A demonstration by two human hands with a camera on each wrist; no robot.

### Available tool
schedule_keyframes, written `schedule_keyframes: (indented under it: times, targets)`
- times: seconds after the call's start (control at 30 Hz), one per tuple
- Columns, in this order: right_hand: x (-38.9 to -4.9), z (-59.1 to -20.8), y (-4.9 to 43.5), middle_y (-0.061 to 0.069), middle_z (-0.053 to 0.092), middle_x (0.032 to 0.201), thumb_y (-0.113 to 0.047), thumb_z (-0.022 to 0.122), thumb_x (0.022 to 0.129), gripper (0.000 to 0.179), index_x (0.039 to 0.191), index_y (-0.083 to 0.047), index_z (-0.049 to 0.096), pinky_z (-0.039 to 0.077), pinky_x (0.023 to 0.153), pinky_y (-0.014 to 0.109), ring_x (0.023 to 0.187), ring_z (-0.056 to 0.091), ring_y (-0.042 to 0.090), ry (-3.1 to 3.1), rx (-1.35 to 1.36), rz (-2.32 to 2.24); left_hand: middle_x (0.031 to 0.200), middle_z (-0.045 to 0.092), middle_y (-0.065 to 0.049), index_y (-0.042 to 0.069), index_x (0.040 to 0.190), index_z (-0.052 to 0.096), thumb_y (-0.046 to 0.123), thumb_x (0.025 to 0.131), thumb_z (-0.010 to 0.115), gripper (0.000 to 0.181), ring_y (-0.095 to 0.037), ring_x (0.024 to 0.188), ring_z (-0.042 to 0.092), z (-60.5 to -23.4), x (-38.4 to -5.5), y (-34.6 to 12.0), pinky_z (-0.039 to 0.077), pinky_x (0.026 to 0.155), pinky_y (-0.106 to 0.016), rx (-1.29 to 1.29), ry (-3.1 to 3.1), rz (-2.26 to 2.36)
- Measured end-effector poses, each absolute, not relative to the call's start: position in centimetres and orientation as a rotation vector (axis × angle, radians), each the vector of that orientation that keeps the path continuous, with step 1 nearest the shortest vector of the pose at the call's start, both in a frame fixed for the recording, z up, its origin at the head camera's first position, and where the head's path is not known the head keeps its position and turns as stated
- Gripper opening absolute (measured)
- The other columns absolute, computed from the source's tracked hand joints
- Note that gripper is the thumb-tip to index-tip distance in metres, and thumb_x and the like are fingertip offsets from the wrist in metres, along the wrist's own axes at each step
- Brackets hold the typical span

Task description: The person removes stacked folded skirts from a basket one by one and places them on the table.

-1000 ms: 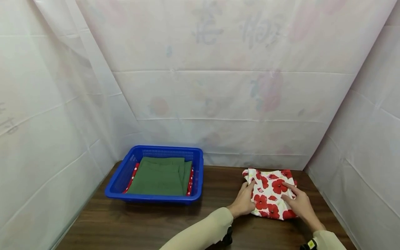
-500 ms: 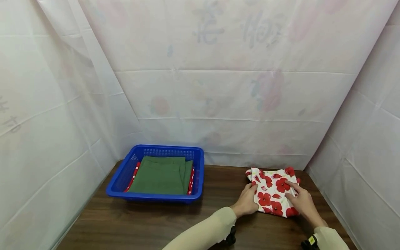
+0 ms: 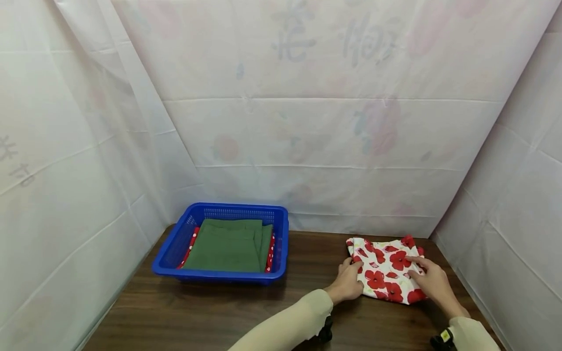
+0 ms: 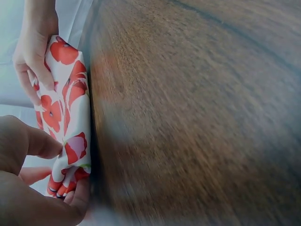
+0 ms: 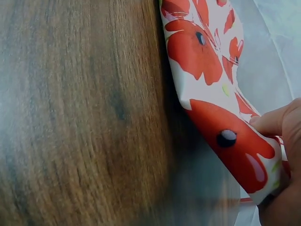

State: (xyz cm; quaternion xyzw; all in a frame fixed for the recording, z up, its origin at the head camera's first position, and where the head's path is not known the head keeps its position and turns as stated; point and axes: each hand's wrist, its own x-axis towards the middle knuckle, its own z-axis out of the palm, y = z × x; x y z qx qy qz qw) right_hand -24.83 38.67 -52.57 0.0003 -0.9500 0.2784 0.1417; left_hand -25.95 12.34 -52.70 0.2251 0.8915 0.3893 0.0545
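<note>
A folded white cloth with red flowers (image 3: 386, 268) lies at the right rear of the brown table. My left hand (image 3: 347, 282) is at its left edge; in the left wrist view, the thumb and fingers of that left hand (image 4: 33, 179) pinch a bunched corner of the cloth (image 4: 75, 94). On the opposite side, my right hand (image 3: 432, 285) holds the right edge. Seen from the right wrist, one finger (image 5: 268, 123) presses on top of the fabric while the rest of the hand wraps the corner, its lower part partly hidden.
To the left, a blue plastic basket (image 3: 219, 275) holds folded green cloth (image 3: 224, 246) over red fabric with white dots (image 3: 270, 251). White printed sheets (image 3: 307, 131) enclose the back and sides of the wooden table (image 3: 210, 312).
My left hand has slid slightly toward me along the cloth's left edge. The right hand has shifted a little to the right. The whole view has drifted slightly.
</note>
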Motion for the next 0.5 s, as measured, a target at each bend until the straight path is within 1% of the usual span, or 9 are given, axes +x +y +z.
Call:
schedule_keyframes:
  times: [0.17, 0.37, 0.5]
  targets:
    - [-24.5, -52.8, 39.0, 0.033, 0.058, 0.123, -0.005, 0.07, 0.082, 0.036, 0.117, -0.002, 0.066, 0.04, 0.09, 0.063, 0.116, 0.051, 0.05, -2.723, 0.007, 0.772, 0.146, 0.038, -0.018, 0.014, 0.132, 0.057, 0.001, 0.08, 0.061, 0.053, -0.035, 0.137, 0.035, -52.8, -25.9, 12.0, 0.044, 0.101, -0.037, 0.68, 2.702, 1.176]
    - [-24.1, -52.8, 39.4, 0.036, 0.054, 0.124, -0.006, 0.068, 0.082, 0.044, 0.123, 0.003, 0.059, 0.04, 0.089, 0.065, 0.114, 0.05, 0.053, -2.727, -0.009, 0.743, 0.146, 0.037, -0.019, 0.012, 0.129, 0.059, -0.001, 0.08, 0.061, 0.05, -0.031, 0.141, 0.03, -52.5, -26.1, 10.6, 0.041, 0.105, -0.035, 0.75, 2.693, 1.155]
    - [-23.8, -52.5, 39.9, 0.037, 0.052, 0.125, -0.005, 0.067, 0.081, 0.046, 0.126, 0.003, 0.057, 0.042, 0.086, 0.064, 0.111, 0.052, 0.052, -2.738, -0.045, 0.734, 0.143, 0.043, -0.019, 0.01, 0.129, 0.059, 0.002, 0.084, 0.06, 0.046, -0.03, 0.142, 0.029, -52.1, -26.6, 9.5, 0.039, 0.108, -0.035, 0.803, 2.717, 1.155]
